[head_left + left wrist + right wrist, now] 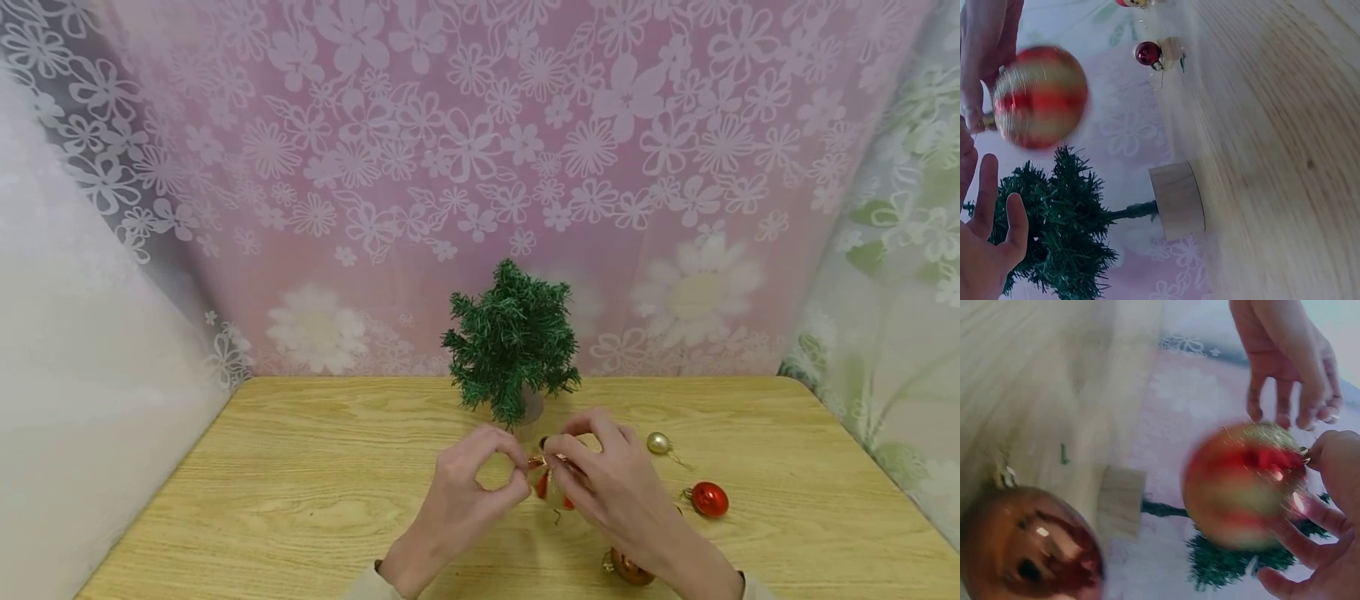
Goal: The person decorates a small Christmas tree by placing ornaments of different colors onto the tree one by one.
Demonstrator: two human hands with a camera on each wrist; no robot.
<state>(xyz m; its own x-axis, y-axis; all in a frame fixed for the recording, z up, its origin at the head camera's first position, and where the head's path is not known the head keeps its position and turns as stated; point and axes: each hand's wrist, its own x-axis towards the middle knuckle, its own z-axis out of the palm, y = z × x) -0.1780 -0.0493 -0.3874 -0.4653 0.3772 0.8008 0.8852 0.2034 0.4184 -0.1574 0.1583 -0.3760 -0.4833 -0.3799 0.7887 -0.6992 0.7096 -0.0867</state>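
A red-and-gold striped bauble [552, 493] hangs between my two hands above the wooden table [300, 467]. My right hand [553, 458] pinches its gold cap, seen close up with the bauble [1241, 484] in the right wrist view. With thumb and forefinger, my left hand [519, 477] pinches the thin hanging loop at the cap. The bauble [1040, 97] appears blurred in the left wrist view. Just behind the hands stands a small green tree [512, 342] on a round wooden base [1177, 200].
Right of the hands a small gold bauble [658, 443] and a red bauble [708, 498] lie on the table. A copper bauble [630, 569] sits under my right wrist. Floral curtains close off the back and sides.
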